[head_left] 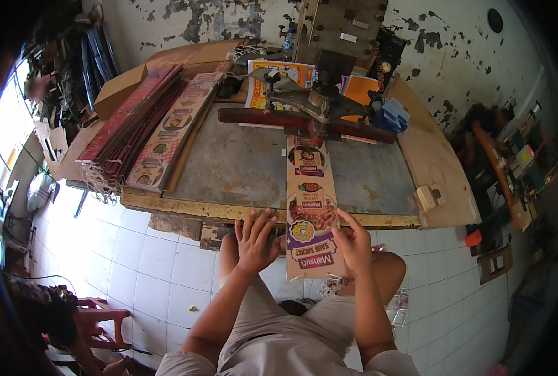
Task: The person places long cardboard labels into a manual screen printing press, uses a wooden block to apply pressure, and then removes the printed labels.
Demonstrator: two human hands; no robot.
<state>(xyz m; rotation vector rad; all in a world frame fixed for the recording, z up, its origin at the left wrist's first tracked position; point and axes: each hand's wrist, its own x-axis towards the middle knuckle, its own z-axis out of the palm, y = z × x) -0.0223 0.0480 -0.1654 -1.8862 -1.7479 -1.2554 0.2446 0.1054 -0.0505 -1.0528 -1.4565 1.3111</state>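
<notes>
A long printed card strip (310, 188), beige with pictures of food dishes and purple labels, reaches from under the press toward my lap. Its near end hangs over the table's front edge, with white string loops at the corners. My right hand (353, 244) pinches the strip's right edge near that end, index finger laid along it. To the left of the strip, my left hand (254, 241) rests at the wooden table edge with fingers spread, holding nothing. Over the strip's far end sits the press's dark red crossbar (247, 116), which hides that end.
A stack of similar printed strips (172, 125) lies on the table's left, beside a bundle of dark red strips (128, 119) with strings. The metal press column (342, 37) stands at the back. A small wooden block (429, 197) sits at the right edge; a red stool (103, 323) stands lower left.
</notes>
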